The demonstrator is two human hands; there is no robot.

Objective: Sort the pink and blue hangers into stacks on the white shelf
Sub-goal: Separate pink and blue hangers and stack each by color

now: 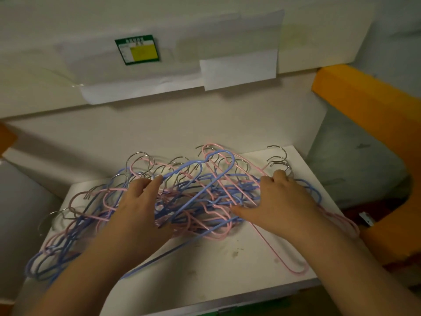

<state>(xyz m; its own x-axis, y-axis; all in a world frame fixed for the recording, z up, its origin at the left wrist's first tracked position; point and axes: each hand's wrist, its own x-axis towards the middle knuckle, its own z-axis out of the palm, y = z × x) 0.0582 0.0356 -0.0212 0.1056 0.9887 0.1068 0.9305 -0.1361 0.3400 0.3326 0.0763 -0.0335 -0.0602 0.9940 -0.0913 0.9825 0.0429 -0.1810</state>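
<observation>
A tangled heap of pink and blue wire hangers (200, 197) with metal hooks lies across the white shelf (216, 258). One blue hanger (205, 174) sticks up out of the heap's middle. My left hand (139, 206) is in the left part of the heap, its fingers closed around that blue hanger's wire. My right hand (275, 201) presses on the right part, fingers curled over pink and blue wires near the hooks. A pink hanger (293, 265) trails toward the shelf's front right. More blue hangers (47, 258) spill over the left edge.
An upper white shelf (182, 71) with taped papers and a green-and-yellow label (137, 49) overhangs the back. Orange rack beams (373, 115) run along the right side. The front of the shelf shows smudged white surface.
</observation>
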